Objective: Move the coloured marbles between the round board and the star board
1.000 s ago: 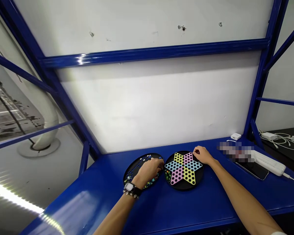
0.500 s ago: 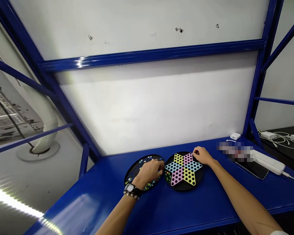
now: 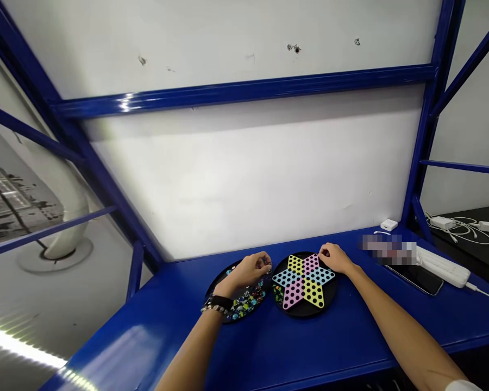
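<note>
My left hand [image 3: 249, 269] is over the far right side of a round black tray [image 3: 210, 292], fingers bent and pinched together. Whatever lies between its fingertips is too small to make out. Many coloured glass marbles [image 3: 244, 305] lie in that tray, partly behind my wrist. To its right, a star-shaped Chinese checkers board [image 3: 303, 279] with yellow, pink and blue points sits on a second round black tray [image 3: 330, 297]. Green marbles [image 3: 278, 294] show at its left edge. My right hand [image 3: 334, 258] rests closed at the far right rim by a pink point; its fingertips are hidden.
Both trays stand on a blue tabletop [image 3: 244, 355] with a white wall [image 3: 252, 179] behind. At the right lie a phone [image 3: 419, 279], a white power bank [image 3: 444, 266] with a cable, and a small white case [image 3: 389, 225]. Blue frame bars surround the table.
My left hand has lifted and drawn back toward the far side of the marble tray, uncovering more marbles. My right hand stays at the board's edge. The view has shifted slightly.
</note>
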`<state>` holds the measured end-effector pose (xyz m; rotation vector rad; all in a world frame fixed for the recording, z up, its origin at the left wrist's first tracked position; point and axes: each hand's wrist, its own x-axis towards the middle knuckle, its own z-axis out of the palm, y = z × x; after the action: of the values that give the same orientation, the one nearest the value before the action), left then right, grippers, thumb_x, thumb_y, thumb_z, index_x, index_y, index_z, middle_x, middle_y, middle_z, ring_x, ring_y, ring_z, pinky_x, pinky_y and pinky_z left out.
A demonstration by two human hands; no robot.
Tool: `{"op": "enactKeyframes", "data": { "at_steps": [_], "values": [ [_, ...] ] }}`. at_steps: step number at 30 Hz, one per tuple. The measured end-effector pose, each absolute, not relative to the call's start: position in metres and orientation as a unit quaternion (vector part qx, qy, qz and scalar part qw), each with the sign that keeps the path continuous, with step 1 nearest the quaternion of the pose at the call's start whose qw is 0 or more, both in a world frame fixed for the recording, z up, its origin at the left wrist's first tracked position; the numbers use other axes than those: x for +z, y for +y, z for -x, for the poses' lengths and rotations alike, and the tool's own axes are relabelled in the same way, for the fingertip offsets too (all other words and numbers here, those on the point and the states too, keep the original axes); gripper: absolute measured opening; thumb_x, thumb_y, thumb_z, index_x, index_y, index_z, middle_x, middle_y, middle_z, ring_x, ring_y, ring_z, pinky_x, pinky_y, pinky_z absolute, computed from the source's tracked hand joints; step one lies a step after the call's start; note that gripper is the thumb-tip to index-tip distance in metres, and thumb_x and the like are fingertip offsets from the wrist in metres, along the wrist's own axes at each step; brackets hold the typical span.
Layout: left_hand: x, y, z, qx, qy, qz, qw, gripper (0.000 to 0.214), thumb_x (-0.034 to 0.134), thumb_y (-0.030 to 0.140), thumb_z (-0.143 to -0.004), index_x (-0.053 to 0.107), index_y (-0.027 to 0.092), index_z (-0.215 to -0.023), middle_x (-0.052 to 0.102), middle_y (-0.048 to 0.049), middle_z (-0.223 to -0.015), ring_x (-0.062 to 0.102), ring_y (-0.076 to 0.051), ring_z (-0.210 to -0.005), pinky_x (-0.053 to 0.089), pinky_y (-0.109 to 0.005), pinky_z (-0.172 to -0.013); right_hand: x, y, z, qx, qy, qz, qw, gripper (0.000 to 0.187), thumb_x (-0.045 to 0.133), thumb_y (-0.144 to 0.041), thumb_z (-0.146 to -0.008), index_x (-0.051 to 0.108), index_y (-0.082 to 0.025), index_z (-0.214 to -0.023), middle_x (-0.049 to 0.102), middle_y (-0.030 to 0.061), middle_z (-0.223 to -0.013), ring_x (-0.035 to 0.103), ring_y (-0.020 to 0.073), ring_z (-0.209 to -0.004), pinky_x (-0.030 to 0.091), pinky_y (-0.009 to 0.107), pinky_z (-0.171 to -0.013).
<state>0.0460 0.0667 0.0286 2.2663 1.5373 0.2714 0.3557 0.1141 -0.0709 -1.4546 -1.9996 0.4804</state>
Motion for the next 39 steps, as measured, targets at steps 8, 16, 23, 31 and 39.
{"op": "enactKeyframes", "data": {
  "at_steps": [8, 16, 23, 31, 39],
  "values": [
    [0.017, 0.075, -0.087, 0.058, 0.540, -0.834, 0.094, 0.024, 0.051, 0.031, -0.086, 0.068, 0.026, -0.103, 0.070, -0.0041, -0.089, 0.065, -0.021, -0.080, 0.046, -0.028, -0.069, -0.069, 0.114, -0.356, 0.184, -0.755, 0.553, 0.299, 0.016, 0.052, -0.026, -0.084, 0.064, -0.020, -0.074, 0.066, 0.0044, -0.084, 0.058, 0.0148, -0.074, 0.040, 0.024, -0.066],
    [0.013, 0.076, -0.058, 0.072, 0.549, -0.826, 0.106, 0.037, 0.038, 0.030, -0.092, 0.063, 0.030, -0.119, 0.071, -0.0033, -0.108, 0.065, -0.021, -0.097, 0.048, -0.028, -0.078, -0.066, 0.111, -0.355, 0.184, -0.754, 0.555, 0.300, 0.016, 0.053, -0.024, -0.084, 0.064, -0.019, -0.075, 0.066, 0.0042, -0.082, 0.058, 0.0152, -0.074, 0.040, 0.025, -0.067],
    [0.007, 0.077, -0.039, 0.051, 0.577, -0.808, 0.105, 0.039, 0.045, 0.028, -0.087, 0.062, 0.024, -0.121, 0.066, -0.0067, -0.120, 0.062, -0.023, -0.109, 0.048, -0.031, -0.090, -0.066, 0.111, -0.355, 0.183, -0.753, 0.557, 0.299, 0.016, 0.053, -0.024, -0.084, 0.064, -0.019, -0.074, 0.066, 0.0045, -0.084, 0.058, 0.0155, -0.075, 0.041, 0.025, -0.068],
    [0.002, 0.076, -0.047, 0.032, 0.596, -0.797, 0.087, 0.035, 0.051, 0.026, -0.081, 0.062, 0.025, -0.114, 0.069, -0.0054, -0.108, 0.063, -0.023, -0.101, 0.048, -0.029, -0.080, -0.064, 0.109, -0.356, 0.187, -0.755, 0.554, 0.295, 0.017, 0.052, -0.025, -0.085, 0.063, -0.020, -0.075, 0.065, 0.0042, -0.083, 0.057, 0.0149, -0.074, 0.040, 0.025, -0.066],
    [0.005, 0.078, -0.047, 0.038, 0.620, -0.782, 0.054, 0.019, 0.051, 0.024, -0.082, 0.061, 0.022, -0.098, 0.070, -0.0044, -0.088, 0.066, -0.022, -0.082, 0.044, -0.028, -0.066, -0.065, 0.111, -0.355, 0.186, -0.752, 0.559, 0.295, 0.015, 0.053, -0.024, -0.084, 0.065, -0.019, -0.075, 0.066, 0.0044, -0.085, 0.058, 0.0152, -0.076, 0.040, 0.025, -0.067]
  ]
}}
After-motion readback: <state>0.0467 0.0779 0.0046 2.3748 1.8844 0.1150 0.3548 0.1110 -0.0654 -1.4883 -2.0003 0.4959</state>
